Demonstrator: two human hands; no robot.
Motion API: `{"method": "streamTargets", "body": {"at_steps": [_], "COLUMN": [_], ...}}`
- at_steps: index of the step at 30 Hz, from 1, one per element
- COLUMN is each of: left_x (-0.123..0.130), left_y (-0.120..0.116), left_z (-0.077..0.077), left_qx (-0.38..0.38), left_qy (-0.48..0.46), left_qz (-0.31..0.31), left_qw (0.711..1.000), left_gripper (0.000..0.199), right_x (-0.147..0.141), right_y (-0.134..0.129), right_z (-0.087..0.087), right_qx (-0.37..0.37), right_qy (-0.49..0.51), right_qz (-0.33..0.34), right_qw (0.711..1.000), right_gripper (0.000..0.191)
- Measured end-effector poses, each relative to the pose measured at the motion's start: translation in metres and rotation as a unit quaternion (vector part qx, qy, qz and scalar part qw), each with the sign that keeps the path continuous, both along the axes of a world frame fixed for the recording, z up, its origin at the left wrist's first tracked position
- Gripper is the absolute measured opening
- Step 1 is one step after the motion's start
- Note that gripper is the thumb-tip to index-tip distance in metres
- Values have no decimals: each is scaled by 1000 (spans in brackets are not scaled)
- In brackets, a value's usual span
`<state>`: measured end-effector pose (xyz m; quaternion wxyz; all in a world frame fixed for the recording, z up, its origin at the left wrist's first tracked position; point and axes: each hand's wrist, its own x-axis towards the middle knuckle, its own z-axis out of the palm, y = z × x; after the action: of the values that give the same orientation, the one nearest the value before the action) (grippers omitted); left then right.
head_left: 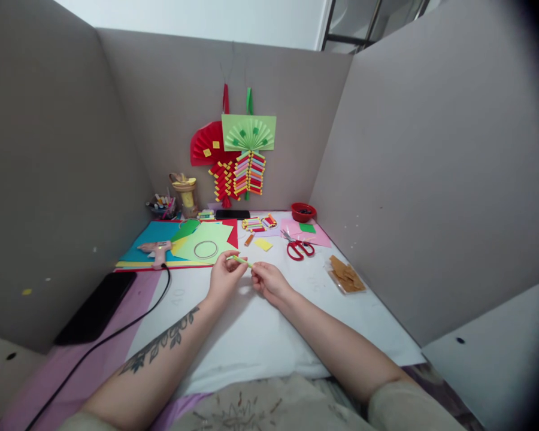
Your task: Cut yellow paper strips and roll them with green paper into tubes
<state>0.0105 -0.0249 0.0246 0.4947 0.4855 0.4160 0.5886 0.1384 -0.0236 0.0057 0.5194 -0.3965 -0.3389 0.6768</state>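
Observation:
Over the white table covering, a thin light green paper roll (pixel 242 261) is held between my two hands. My left hand (pixel 226 270) pinches its left part with thumb and fingers. The right end sits in the closed fingertips of my right hand (pixel 269 281). Just beyond my hands lie a yellow paper piece (pixel 263 244) and a small orange-brown piece (pixel 250 239). Farther back is a group of small coloured paper rolls (pixel 253 225) with yellow ends. Red-handled scissors (pixel 300 247) rest to the right, blades pointing away.
Coloured paper sheets (pixel 206 234), a metal ring (pixel 205 249) and a pink glue gun (pixel 159 251) with its black cord lie left. A bag of brown pieces (pixel 347 275) and a red bowl (pixel 303 211) stand right. Paper fan decorations (pixel 250 134) hang on the grey partition.

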Motion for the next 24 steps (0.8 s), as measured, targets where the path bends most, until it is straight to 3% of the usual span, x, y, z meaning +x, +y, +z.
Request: {"method": "streamTargets", "body": {"at_steps": [7, 11, 13, 19, 24], "left_x": [2, -1, -3, -5, -3], "left_y": [4, 5, 5, 1, -2], "left_z": [-6, 1, 5, 5, 4], "left_qx": [-45, -68, -82, -115, -54], "left_qy": [-88, -129, -128, -27, 84], "left_qz": [-30, -40, -45, -103, -154], "left_qw": [995, 988, 987, 988, 983], "left_gripper": [38, 32, 35, 43, 36], "right_x": [-4, -2, 2, 12, 17], "right_y": [-3, -7, -7, 2, 4], "right_z": [2, 0, 0, 5, 8], "right_qx": [-4, 50, 100, 194, 207], "right_qy": [2, -113, -180, -172, -152], "right_qz": [10, 60, 52, -67, -65], "right_qw": [1000, 991, 977, 963, 964], "right_gripper": [29, 20, 19, 22, 21]}}
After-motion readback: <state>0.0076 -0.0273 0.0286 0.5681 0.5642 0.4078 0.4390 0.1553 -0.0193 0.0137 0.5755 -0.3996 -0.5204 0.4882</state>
